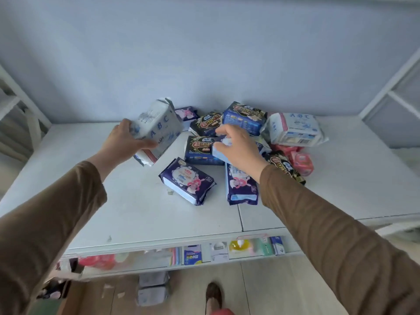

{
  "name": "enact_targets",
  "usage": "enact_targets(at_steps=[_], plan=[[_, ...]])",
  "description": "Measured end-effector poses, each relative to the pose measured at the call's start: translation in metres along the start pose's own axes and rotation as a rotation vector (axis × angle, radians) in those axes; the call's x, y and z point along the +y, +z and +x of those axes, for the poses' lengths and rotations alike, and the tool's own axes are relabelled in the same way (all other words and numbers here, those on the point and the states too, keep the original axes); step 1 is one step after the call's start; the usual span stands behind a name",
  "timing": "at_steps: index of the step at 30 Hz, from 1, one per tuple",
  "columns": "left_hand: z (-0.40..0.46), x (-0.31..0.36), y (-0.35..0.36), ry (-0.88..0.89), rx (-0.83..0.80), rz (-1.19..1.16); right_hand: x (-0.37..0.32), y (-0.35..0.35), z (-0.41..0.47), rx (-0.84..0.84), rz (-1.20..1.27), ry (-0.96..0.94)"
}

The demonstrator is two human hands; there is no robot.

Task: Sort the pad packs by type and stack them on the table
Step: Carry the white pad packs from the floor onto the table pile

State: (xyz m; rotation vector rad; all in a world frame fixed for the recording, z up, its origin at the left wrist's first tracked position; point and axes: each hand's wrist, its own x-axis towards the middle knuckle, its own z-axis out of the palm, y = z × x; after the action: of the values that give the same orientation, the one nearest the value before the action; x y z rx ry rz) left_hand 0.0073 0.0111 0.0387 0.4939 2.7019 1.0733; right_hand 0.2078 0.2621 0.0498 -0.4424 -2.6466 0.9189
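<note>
1. Pad packs [227, 142] lie in a loose heap on the white worktop [113, 201], seen from the head camera, the only view.
2. The left hand [127, 142] grips a white pack lettered ABC [159, 130], thumb across its front face and fingers curled round its far side; the pack is tilted, its lower end close to the worktop, though contact there is hard to judge.
3. The right hand [238, 146] reaches into the heap with fingers bent, pinching a pale blue-white pack [223, 147] that lies on a dark blue pack with gold lettering [200, 151].
4. Just nearer than the right hand, partly under its wrist, lies a purple pack with pink flowers [241, 187]; a second purple flowered pack [188, 180] rests between the two forearms, apart from both hands.
5. Beyond the right hand stand two more dark blue and gold packs [245, 118], and behind the left hand's pack a small purple one [186, 113] shows.
6. To the right of the right hand sits another white ABC pack [295, 130], with pink packs [300, 162] just below it and a black and gold pack [281, 167] beside the right wrist.
7. Both arms wear brown sleeves [329, 235].
8. Below the worktop edge a shelf [227, 258] holds assorted small packages.
</note>
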Motion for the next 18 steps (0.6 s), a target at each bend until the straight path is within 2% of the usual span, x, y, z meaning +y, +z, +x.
enact_targets(at_steps=[5,10,18], plan=[[-0.043,0.078,0.021,0.094,-0.033,-0.022,0.048,-0.063,-0.024,0.079,-0.049,0.09],[-0.069,0.145,0.045,0.081,-0.065,-0.105,0.122,-0.116,-0.018,0.147,-0.113,0.145],[-0.093,0.215,0.109,0.001,-0.096,-0.155,0.231,-0.18,0.036,0.102,-0.122,0.318]])
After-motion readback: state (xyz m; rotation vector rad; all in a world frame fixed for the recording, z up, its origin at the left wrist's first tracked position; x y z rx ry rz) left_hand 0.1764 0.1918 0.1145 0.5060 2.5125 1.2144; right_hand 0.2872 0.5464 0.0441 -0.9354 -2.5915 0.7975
